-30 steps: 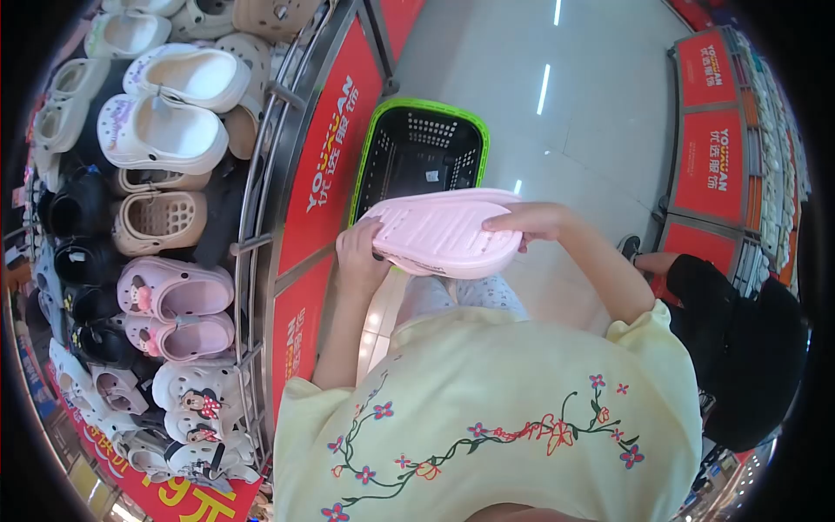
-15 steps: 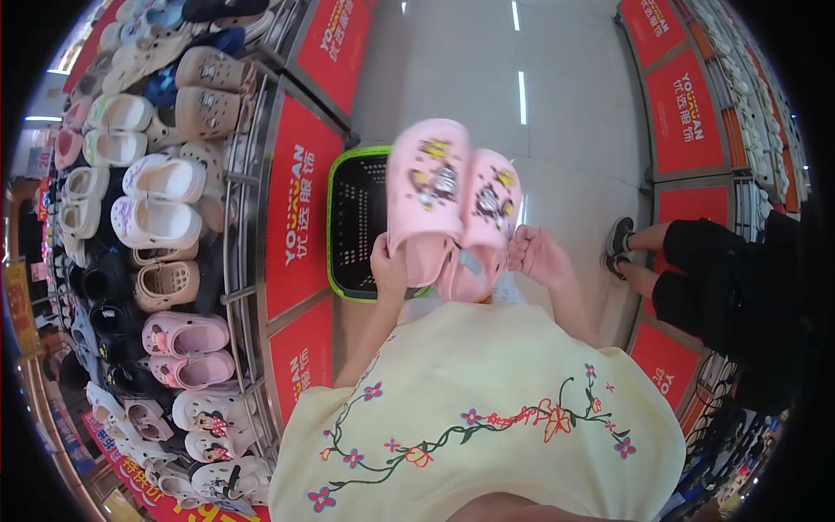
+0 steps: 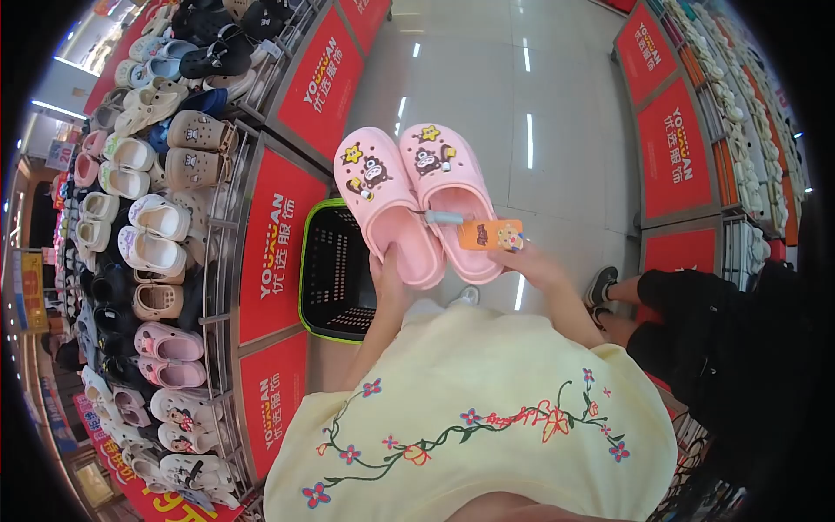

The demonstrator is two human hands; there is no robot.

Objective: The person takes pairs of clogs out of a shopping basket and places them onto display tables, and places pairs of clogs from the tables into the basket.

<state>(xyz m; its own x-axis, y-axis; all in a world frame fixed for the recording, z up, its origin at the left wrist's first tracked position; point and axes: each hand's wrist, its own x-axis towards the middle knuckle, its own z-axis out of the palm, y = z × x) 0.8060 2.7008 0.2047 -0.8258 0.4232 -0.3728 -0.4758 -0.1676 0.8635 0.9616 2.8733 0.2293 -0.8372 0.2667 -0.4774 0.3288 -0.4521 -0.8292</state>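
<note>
A pair of pink clogs (image 3: 396,187) with cartoon and yellow star charms is held up in front of me, toes pointing away. My left hand (image 3: 390,283) grips the left clog at its heel, the thumb pressed inside the opening. At the heel of the right clog (image 3: 452,178), my right hand (image 3: 531,264) closes on the edge, some fingers hidden beneath. An orange tag (image 3: 489,235) lies over the right clog's opening, close to the right thumb. A pale strap (image 3: 445,217) links the two clogs.
A black shopping basket (image 3: 335,300) with a green rim stands on the floor to the left. Racks of clogs (image 3: 161,239) line the left side, above red panels (image 3: 278,248). On the right are more shelves (image 3: 726,113) and a person in dark shorts (image 3: 661,322).
The clogs have turned so their insides face me more, and have shifted left. My right hand, earlier spread beside them, now holds the right clog's heel. The orange tag has come into view.
</note>
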